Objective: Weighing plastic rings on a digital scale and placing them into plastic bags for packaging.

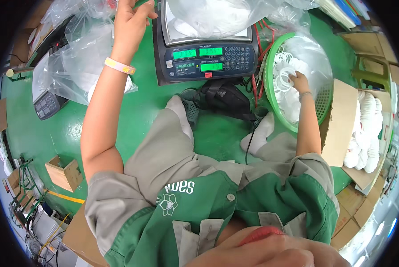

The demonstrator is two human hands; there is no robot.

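My left hand (pixel 132 18) is raised at the far edge of the view, left of the scale, its visible fingers apart and nothing seen in them. Ahead of me stands a dark counting scale (pixel 208 62) with green lit displays. A clear plastic bag (pixel 217 18) with white pieces lies on its pan. Over on the right, my right hand (pixel 300 83) reaches into a green basket (pixel 270 91) lined with clear plastic. Its fingers are closed on a white ring (pixel 283 81), among many loose white rings (pixel 288 100).
Right of the basket, an open cardboard box (pixel 341 120) holds white bundles (pixel 364 133). Another scale (pixel 48 104) with plastic bags stands at the left. A black bag (pixel 226 99) lies between my feet. A wooden box (pixel 64 173) sits on the green floor.
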